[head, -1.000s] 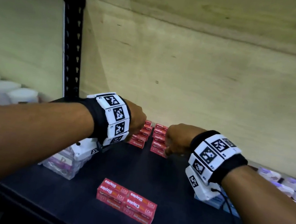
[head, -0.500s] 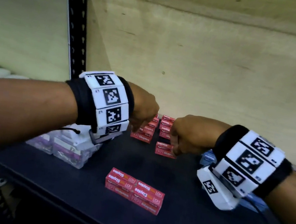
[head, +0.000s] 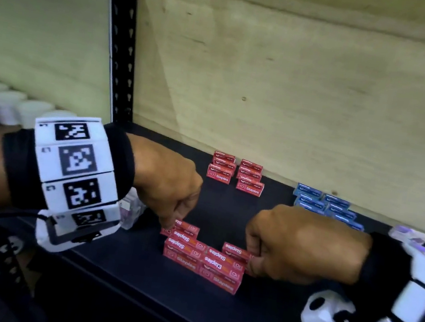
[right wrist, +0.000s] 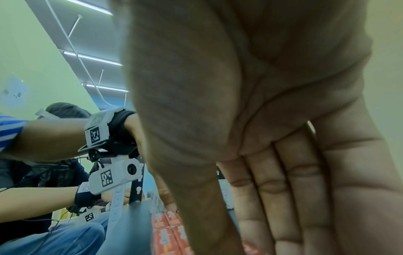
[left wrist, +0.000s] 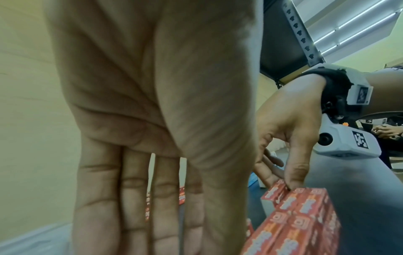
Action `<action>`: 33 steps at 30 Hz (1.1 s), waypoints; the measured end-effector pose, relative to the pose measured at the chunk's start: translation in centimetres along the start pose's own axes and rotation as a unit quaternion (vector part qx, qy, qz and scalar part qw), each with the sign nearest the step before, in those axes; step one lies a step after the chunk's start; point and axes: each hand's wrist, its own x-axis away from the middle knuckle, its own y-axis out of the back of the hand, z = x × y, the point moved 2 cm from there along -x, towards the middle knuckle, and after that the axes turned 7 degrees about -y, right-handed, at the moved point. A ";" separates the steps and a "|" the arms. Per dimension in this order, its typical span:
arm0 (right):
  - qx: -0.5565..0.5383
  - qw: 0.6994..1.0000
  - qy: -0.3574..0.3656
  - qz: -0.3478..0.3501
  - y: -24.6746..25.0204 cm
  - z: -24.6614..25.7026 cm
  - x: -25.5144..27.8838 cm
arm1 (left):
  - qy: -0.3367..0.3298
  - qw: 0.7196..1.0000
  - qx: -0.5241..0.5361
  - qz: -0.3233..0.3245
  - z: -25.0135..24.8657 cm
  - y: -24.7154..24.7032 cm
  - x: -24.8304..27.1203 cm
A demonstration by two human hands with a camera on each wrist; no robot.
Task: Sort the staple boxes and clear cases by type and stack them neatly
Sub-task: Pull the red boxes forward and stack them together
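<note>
A low block of red staple boxes (head: 201, 262) lies near the front of the dark shelf (head: 252, 313). My left hand (head: 169, 222) pinches one red staple box (head: 186, 229) at the block's back left. My right hand (head: 250, 257) pinches another red staple box (head: 236, 250) at its back right. In the left wrist view the right hand's thumb and fingers (left wrist: 294, 174) close on that box (left wrist: 273, 192). Two short red stacks (head: 234, 175) stand against the back wall. Blue staple boxes (head: 323, 205) sit to their right. Clear cases lie at far left (head: 131, 210) and far right (head: 410, 234).
A black slotted upright (head: 121, 45) stands at the shelf's back left, and a plywood wall (head: 299, 91) closes the back. White jars (head: 2, 104) fill the neighbouring bay to the left. Another person (right wrist: 43, 181) wearing wrist trackers works beyond the shelf's front edge.
Both hands have drawn back from the rear red stacks to the front block, each bringing one red box. The head camera has moved closer and lower.
</note>
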 end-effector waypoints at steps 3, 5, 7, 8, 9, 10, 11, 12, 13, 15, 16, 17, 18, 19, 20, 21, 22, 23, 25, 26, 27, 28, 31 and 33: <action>-0.006 1.000 0.010 0.023 0.0 0.1 0.0 | -0.011 1.000 0.012 0.004 -0.1 -0.2 0.4; -0.011 0.999 0.019 0.041 0.1 0.1 0.2 | -0.015 0.999 0.030 0.019 -0.2 -0.3 0.7; -0.009 0.997 0.015 0.070 0.1 0.2 0.4 | -0.017 0.998 0.041 0.043 -0.3 -0.4 1.0; -0.007 0.997 0.011 0.080 0.1 0.2 0.5 | -0.016 0.998 0.045 0.051 -0.4 -0.4 1.1; -0.006 0.997 0.010 0.082 -0.1 0.4 0.5 | -0.017 0.997 0.053 0.052 -0.6 -0.4 1.2; -0.005 0.997 0.010 0.078 -0.3 0.5 0.5 | -0.019 0.997 0.060 0.050 -0.7 -0.4 1.3; -0.009 0.997 0.012 0.072 -0.5 0.7 0.5 | -0.021 0.997 0.065 0.046 -0.9 -0.6 1.2; -0.015 0.998 0.015 0.067 -0.7 0.9 0.4 | -0.022 0.997 0.068 0.042 -1.0 -0.8 1.2; -0.024 0.998 0.019 0.062 -0.8 1.2 0.3 | -0.023 0.997 0.069 0.037 -1.2 -0.9 1.1; -0.035 0.998 0.025 0.055 -0.9 1.6 0.2 | -0.029 0.997 0.069 0.029 -1.4 -1.2 0.9; -0.037 0.998 0.028 0.052 -0.8 1.8 0.2 | -0.033 0.997 0.068 0.026 -1.6 -1.2 0.9; -0.038 0.998 0.029 0.050 -0.8 2.0 0.1 | -0.037 0.997 0.067 0.021 -1.7 -1.2 0.9; -0.039 0.998 0.030 0.048 -0.8 2.1 0.0 | -0.041 0.997 0.063 0.017 -1.9 -1.2 0.8; -0.042 0.998 0.029 0.048 -0.8 2.2 -0.1 | -0.046 0.997 0.058 0.013 -2.1 -1.1 0.7; -0.043 0.998 0.029 0.048 -0.8 2.3 -0.1 | -0.051 0.997 0.052 0.010 -2.2 -1.1 0.6; -0.042 0.998 0.030 0.047 -0.8 2.4 -0.2 | -0.055 0.997 0.047 0.007 -2.4 -1.1 0.5; -0.039 0.998 0.033 0.045 -0.8 2.4 -0.2 | -0.058 0.997 0.043 0.005 -2.5 -1.1 0.4; -0.037 0.998 0.036 0.046 -0.7 2.4 -0.3 | -0.060 0.997 0.044 0.005 -2.6 -1.2 0.3; -0.046 0.997 0.036 0.054 -0.7 2.3 -0.3 | -0.059 0.997 0.059 0.006 -2.5 -1.2 0.2; -0.053 0.996 0.036 0.059 -0.7 2.2 -0.3 | -0.057 0.996 0.071 0.006 -2.4 -1.1 0.2; -0.060 0.995 0.038 0.065 -0.6 2.0 -0.3 | -0.056 0.995 0.082 0.005 -2.1 -0.9 0.2; -0.068 0.994 0.040 0.071 -0.4 1.7 -0.4 | -0.052 0.994 0.091 0.003 -1.9 -0.6 0.2; -0.092 0.991 0.040 0.085 0.6 0.6 -0.8 | -0.038 0.993 0.115 -0.014 -1.1 0.6 0.3; -0.107 0.990 0.028 0.087 1.3 -0.3 -1.6 | -0.034 0.991 0.124 -0.032 -0.5 1.6 0.0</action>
